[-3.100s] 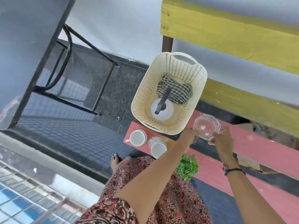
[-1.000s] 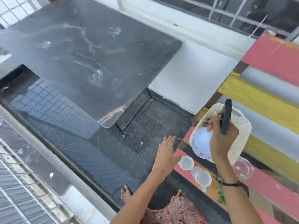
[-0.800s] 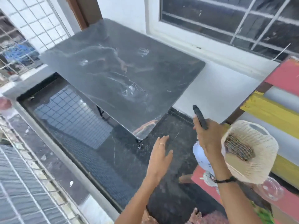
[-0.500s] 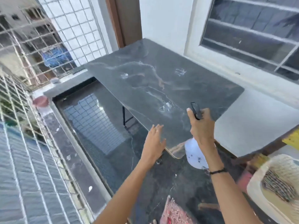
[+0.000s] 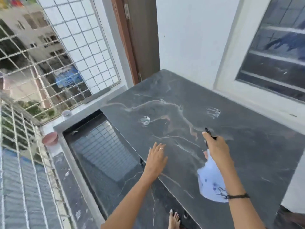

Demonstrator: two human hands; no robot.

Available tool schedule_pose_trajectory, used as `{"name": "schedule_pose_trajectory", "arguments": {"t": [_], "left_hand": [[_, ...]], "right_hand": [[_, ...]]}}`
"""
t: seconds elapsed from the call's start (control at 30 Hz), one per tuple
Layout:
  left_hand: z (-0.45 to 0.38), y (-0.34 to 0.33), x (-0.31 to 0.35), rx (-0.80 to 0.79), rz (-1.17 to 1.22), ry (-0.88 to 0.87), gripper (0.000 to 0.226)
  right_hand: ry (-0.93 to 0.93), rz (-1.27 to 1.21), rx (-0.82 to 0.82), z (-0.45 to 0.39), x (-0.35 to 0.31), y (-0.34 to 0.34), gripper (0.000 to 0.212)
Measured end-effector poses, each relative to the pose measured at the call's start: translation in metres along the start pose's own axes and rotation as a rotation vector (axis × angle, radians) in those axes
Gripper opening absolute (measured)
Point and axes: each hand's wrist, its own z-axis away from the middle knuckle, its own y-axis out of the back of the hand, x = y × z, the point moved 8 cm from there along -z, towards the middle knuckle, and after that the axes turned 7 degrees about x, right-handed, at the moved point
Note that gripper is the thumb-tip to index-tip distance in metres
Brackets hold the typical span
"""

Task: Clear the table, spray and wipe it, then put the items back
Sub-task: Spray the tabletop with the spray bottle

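Observation:
The dark marble-patterned table fills the middle and right of the view, its top bare apart from a few wet-looking smears. My right hand grips a white spray bottle by its black trigger head, held over the table's near part with the nozzle facing away from me. My left hand hovers flat, fingers apart, over the table's near-left edge and holds nothing.
A white wall, a brown door and a window stand behind the table. A wire grille closes the balcony at the left, with a pink pot on the ledge. My bare foot is on the dark floor.
I have turned from the bench and basket to the table. My right hand carried the spray bottle from the basket over the tabletop; my left hand moved over the table's edge.

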Motion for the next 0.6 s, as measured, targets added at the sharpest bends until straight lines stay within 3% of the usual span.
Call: {"name": "schedule_pose_trajectory", "arguments": {"t": [0.1, 0.23, 0.6], "left_hand": [[-0.059, 0.006, -0.015, -0.022, -0.051, -0.032, 0.049], [-0.128, 0.004, -0.033, -0.057, -0.083, -0.045, 0.05], [-0.358, 0.019, -0.092, -0.084, -0.181, -0.14, 0.058]], "right_hand": [[-0.109, -0.228, -0.031, -0.023, -0.018, -0.021, 0.022], [-0.116, -0.225, 0.014, -0.051, -0.039, -0.044, 0.018], [-0.162, -0.375, 0.247, -0.149, -0.109, -0.131, 0.037]]}}
